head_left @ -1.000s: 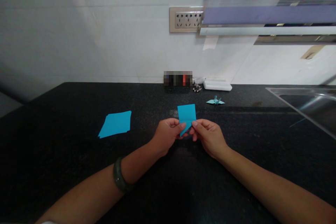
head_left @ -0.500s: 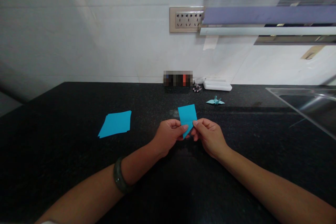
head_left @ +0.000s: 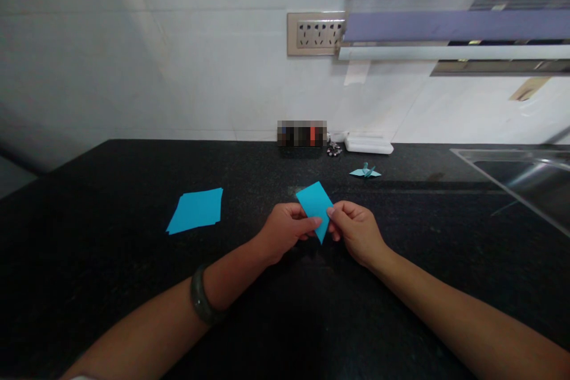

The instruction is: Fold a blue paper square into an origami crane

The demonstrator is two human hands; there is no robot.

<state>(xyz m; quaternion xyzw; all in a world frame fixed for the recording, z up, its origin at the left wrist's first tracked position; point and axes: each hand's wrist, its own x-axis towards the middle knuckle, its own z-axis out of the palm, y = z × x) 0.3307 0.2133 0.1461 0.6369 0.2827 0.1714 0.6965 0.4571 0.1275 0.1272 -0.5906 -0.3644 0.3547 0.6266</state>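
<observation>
So you're pinching the blue paper [head_left: 314, 204] between both hands, middle of the frame, just above the counter [head_left: 111, 285]. Your left hand [head_left: 284, 230] is gripping its lower left edge, your right hand [head_left: 356, 231] is nipping the right edge with thumb and forefinger. Its long axis is tilting from upper left down to a point between your fingertips.

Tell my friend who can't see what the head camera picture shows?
Two hands, the left hand and right hand, pinch a folded blue paper above a black counter. A stack of blue sheets lies left, a small paper crane farther back.
</observation>
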